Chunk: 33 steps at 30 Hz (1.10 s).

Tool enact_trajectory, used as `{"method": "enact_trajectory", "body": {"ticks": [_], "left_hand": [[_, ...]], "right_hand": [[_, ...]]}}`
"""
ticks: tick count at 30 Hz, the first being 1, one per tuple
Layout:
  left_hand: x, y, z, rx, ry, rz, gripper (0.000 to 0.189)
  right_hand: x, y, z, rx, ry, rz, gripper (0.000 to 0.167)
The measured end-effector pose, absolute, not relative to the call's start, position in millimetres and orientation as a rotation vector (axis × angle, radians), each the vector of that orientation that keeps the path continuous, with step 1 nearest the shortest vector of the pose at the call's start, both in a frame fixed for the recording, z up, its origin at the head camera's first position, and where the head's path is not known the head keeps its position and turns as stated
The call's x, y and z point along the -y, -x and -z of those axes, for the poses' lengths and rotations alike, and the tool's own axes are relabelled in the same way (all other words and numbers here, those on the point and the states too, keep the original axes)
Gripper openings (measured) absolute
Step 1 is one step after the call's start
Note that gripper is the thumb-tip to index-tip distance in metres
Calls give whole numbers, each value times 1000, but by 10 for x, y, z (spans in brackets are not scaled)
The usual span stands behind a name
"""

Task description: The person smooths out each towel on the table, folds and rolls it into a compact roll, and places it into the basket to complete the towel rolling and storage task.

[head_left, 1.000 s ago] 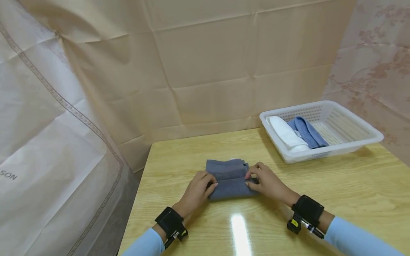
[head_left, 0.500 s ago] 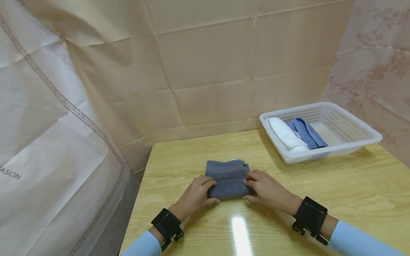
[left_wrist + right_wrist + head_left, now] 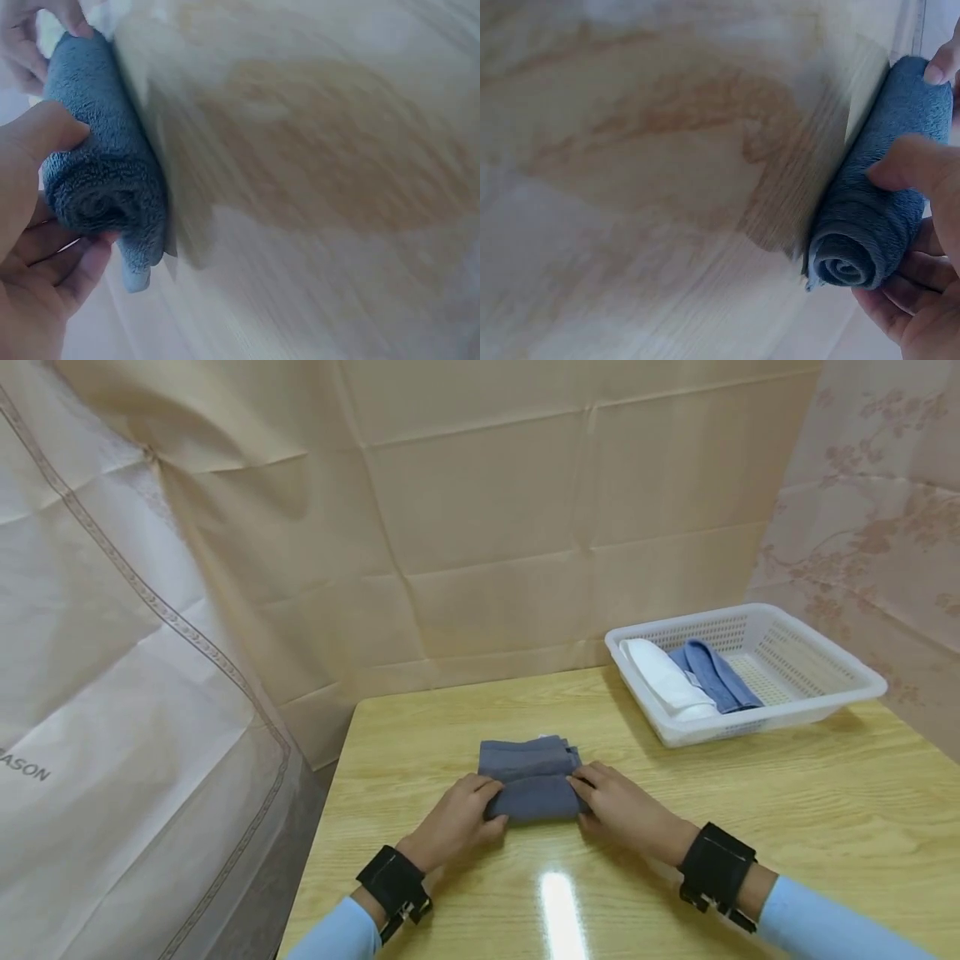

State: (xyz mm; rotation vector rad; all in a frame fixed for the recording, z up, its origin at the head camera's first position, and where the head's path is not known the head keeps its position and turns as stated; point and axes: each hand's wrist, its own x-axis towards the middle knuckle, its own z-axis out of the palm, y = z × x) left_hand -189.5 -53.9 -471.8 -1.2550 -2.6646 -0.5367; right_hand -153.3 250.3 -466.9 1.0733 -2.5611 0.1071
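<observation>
A grey-blue towel (image 3: 536,795) lies on the table, its near part rolled up and a flat strip stretching behind the roll. My left hand (image 3: 459,817) grips the roll's left end, thumb on the near side and fingers over the far side. At the opposite end my right hand (image 3: 624,806) holds the roll the same way. The left wrist view shows the coiled end of the towel (image 3: 101,142) between thumb and fingers. In the right wrist view the towel's spiral end (image 3: 847,262) faces the camera, with the right thumb pressed along its side.
A white plastic basket (image 3: 813,703) stands at the table's back right, holding a rolled white towel (image 3: 667,678) and a folded blue towel (image 3: 716,675). Beige cloth (image 3: 480,527) hangs behind the wooden table (image 3: 420,727), and a pale cover (image 3: 135,718) drapes on the left.
Both hands have shifted from pinching the towel's upper layer to gripping the roll's ends, thumbs now at its near side. The roll looks slightly thicker. The basket stays in place.
</observation>
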Motion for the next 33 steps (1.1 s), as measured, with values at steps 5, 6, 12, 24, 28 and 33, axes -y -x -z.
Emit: {"method": "enact_trajectory", "body": {"ticks": [5,6,12,24,28,33], "left_hand": [[575,1964,4681,2870,1177,854,41],[586,1974,4671,2899,1156,933,40],[640,2000,4633,2973,1047,1292,41],[534,2029,4699,2746,959,966,13],[514,2020,4708,2598,1060,792,10],[529,1994,4714,2587,1136,669,29]], "right_hand": [[-2504,1594,4677,2689,-1000,-387,45],[-2505,1603,4670,2721,-986,-436,45],[-2496,1706,4640,2867,-875,-754,44],[-2543,1866,4604,2931,-703,-1221,20],[-2537,1879,4593,2935,-652,-1200,18],[-2475,1815,4641,2827,-677,-909,22]]}}
